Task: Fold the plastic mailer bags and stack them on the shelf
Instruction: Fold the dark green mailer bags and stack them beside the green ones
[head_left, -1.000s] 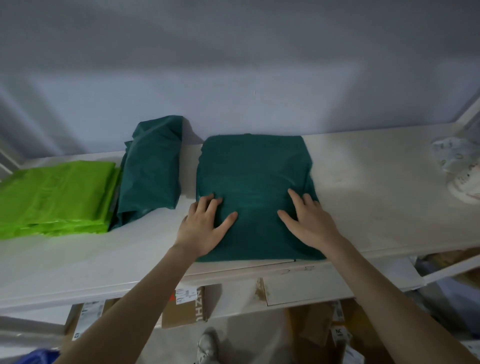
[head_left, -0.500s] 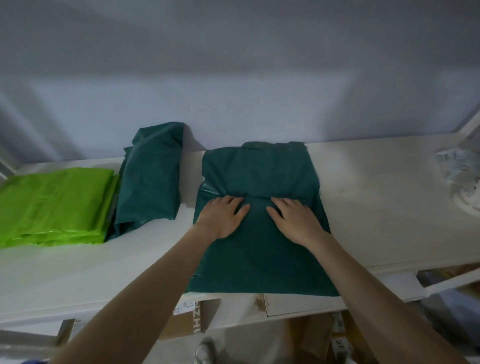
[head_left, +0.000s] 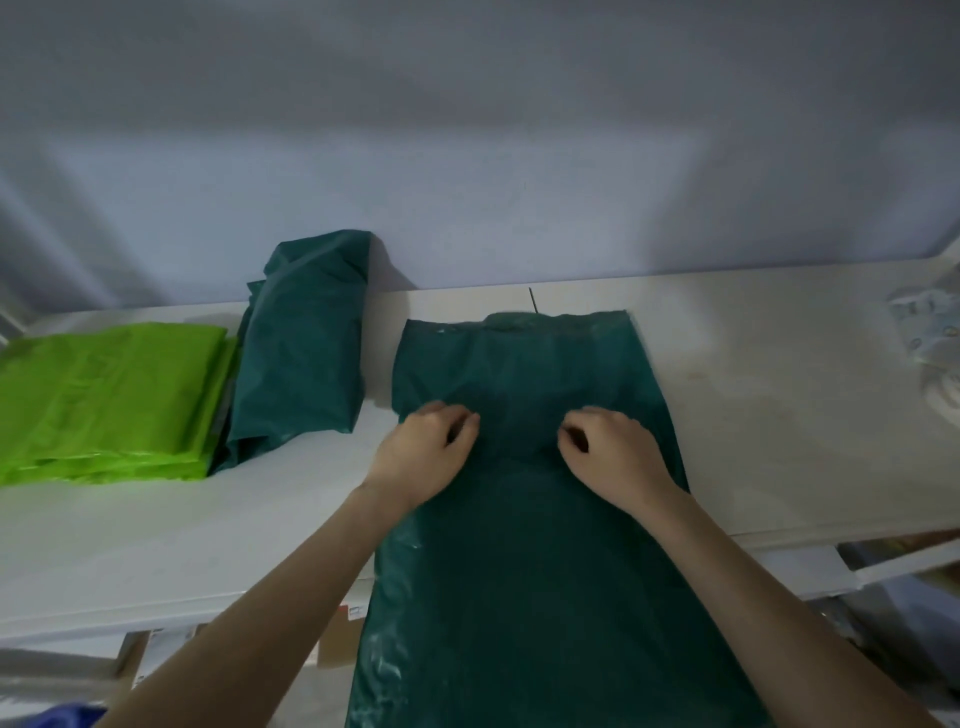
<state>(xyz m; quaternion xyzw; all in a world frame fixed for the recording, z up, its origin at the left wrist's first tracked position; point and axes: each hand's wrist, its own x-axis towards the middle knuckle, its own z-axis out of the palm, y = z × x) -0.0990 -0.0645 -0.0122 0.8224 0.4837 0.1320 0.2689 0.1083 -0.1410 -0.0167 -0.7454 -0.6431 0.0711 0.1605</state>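
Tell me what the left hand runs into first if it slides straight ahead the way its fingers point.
The left hand points away and slightly right, so it would likely stay on the dark green mailer bag, then meet the wall. Depth is hard to judge.

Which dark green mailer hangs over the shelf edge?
The dark green mailer under both hands; the other dark green bundle lies wholly on the shelf, beside the lime stack.

Dark green mailer bag (head_left: 524, 545) reads as thin plastic, smooth with a faint sheen and whitish scuffs. The lime green stack (head_left: 104, 400) looks glossier, and the white shelf (head_left: 769, 415) is matt, slightly smudged.
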